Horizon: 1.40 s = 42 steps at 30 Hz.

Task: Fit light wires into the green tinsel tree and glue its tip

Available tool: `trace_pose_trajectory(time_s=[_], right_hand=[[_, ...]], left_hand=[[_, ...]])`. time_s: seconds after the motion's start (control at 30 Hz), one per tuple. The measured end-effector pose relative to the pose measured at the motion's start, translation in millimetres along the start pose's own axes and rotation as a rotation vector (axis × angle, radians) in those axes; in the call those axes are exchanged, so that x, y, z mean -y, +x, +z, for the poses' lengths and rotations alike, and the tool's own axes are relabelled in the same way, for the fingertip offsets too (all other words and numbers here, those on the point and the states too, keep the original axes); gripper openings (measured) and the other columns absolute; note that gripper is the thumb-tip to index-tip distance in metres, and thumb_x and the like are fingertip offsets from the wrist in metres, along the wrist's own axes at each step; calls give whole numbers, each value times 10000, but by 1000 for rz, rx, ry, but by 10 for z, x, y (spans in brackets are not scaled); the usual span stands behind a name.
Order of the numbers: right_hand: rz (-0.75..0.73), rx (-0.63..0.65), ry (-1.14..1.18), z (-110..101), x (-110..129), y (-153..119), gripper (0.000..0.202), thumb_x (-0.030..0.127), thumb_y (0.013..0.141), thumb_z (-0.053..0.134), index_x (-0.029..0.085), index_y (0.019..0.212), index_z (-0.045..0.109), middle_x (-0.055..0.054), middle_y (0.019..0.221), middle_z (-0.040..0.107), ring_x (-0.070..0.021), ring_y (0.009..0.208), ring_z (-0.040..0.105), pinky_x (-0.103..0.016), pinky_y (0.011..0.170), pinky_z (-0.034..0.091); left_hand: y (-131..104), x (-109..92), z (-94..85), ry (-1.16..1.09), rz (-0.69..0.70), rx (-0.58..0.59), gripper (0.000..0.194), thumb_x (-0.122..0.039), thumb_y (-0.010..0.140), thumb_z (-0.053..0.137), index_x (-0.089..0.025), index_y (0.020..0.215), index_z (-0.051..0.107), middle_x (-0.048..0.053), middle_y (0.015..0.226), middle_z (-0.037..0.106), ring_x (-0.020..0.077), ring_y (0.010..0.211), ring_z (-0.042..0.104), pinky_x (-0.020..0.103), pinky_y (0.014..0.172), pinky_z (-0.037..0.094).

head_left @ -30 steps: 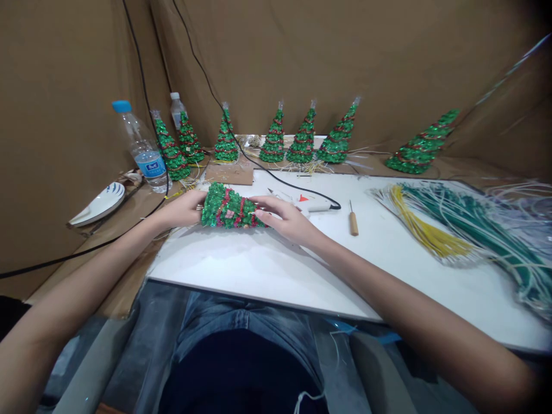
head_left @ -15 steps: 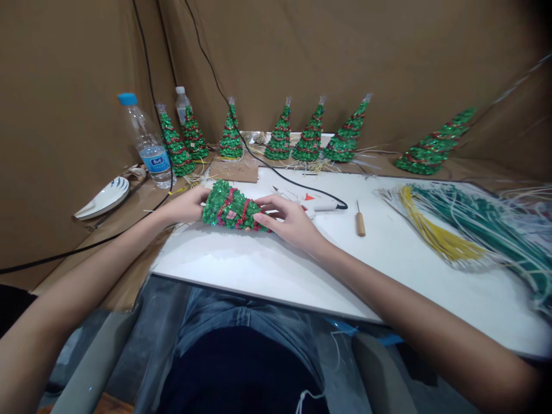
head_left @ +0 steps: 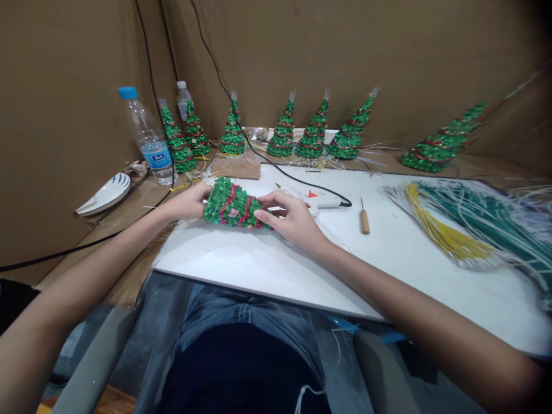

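Observation:
A small tinsel Christmas tree (head_left: 235,206), green with red garland and a pink square on it, lies on its side just above the white board (head_left: 241,261). My left hand (head_left: 192,202) is at its wide base, the fingertips hidden behind or inside it. Around the narrower end, my right hand (head_left: 293,217) grips with the thumb in front and fingers behind. Beyond my right hand lies a white glue gun (head_left: 325,203) with an orange-red trigger, partly covered by the hand. To its right is an awl (head_left: 364,221) with a wooden handle.
Several finished-looking trees, one being this tree (head_left: 282,132), line the back. A blue-capped water bottle (head_left: 157,158) and white dish (head_left: 106,194) stand left. Yellow strands (head_left: 452,236) and green strands (head_left: 483,210) lie right. A black cable (head_left: 284,172) crosses the board to the glue gun.
The view has shifted slightly. Both hands keep their hold on the tree, which looks almost unmoved.

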State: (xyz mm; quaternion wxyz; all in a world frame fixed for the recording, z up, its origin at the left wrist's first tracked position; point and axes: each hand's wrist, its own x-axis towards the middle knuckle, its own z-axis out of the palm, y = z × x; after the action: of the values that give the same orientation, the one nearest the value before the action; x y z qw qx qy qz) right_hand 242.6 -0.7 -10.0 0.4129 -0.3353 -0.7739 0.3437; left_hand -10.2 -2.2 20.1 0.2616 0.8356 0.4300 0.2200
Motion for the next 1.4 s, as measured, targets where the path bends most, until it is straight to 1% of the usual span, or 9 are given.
trace_pose_trajectory(time_s=[0.2,0.37,0.5,0.67,0.77,0.9,1.17,1.33,1.4], right_hand=[[14,-17,22,15,23,7,211,362,773,651,185,887,635,-59,960,687,-183,868,646,-323,707,544],[41,-2,61,20,14,16,208,349,742,677,187,859,619,-55,952,681,-185,856,647,-325,702,544],[41,8,101,6,-10,14,223,354,745,675,186,882,619,-57,975,678,-180,861,644,-318,699,542],[46,60,169,-22,-40,16,266,385,758,653,186,929,611,-62,1004,669,-191,927,632,-314,712,524],[57,51,150,-18,-53,18,290,377,737,673,187,946,609,-60,999,667,-194,936,626,-321,728,516],[69,26,139,0,-41,21,273,371,722,684,186,910,615,-62,1002,670,-191,910,629,-313,703,511],[81,-1,156,22,-15,25,267,386,703,696,184,856,611,-63,986,676,-190,876,638,-290,637,512],[78,-4,154,36,-29,19,269,366,691,710,190,866,609,-50,941,676,-187,885,636,-288,656,516],[75,0,149,33,-35,20,272,368,696,706,190,876,608,-51,949,677,-188,895,635,-292,669,514]], left_hand=[[-8,-25,-3,-8,-14,8,462,-440,706,696,-94,1011,694,72,988,721,244,914,638,337,858,513],[-16,-36,-1,23,-6,10,401,-416,721,686,-86,948,696,66,936,725,228,889,639,304,827,516],[-18,-23,1,12,-13,5,441,-416,719,692,-80,1003,686,78,987,721,230,887,642,307,824,517],[-13,18,9,-15,-2,1,436,-413,720,694,-94,1018,694,65,993,723,234,908,640,322,863,509],[-13,15,15,-29,4,2,450,-417,715,700,-93,1026,698,70,995,725,238,905,642,328,864,509],[-14,-2,22,-51,-19,-12,479,-439,709,707,-91,1039,698,84,1035,719,247,922,643,341,875,505],[-7,-18,30,-80,-20,-5,435,-447,695,717,-95,950,716,57,919,732,229,883,643,326,875,504],[-14,-17,35,-46,-26,-20,425,-457,693,710,-82,893,716,63,881,728,238,868,643,335,859,509],[-18,-11,35,-47,-19,-23,428,-457,694,710,-83,901,712,63,887,728,229,856,644,332,860,510]])
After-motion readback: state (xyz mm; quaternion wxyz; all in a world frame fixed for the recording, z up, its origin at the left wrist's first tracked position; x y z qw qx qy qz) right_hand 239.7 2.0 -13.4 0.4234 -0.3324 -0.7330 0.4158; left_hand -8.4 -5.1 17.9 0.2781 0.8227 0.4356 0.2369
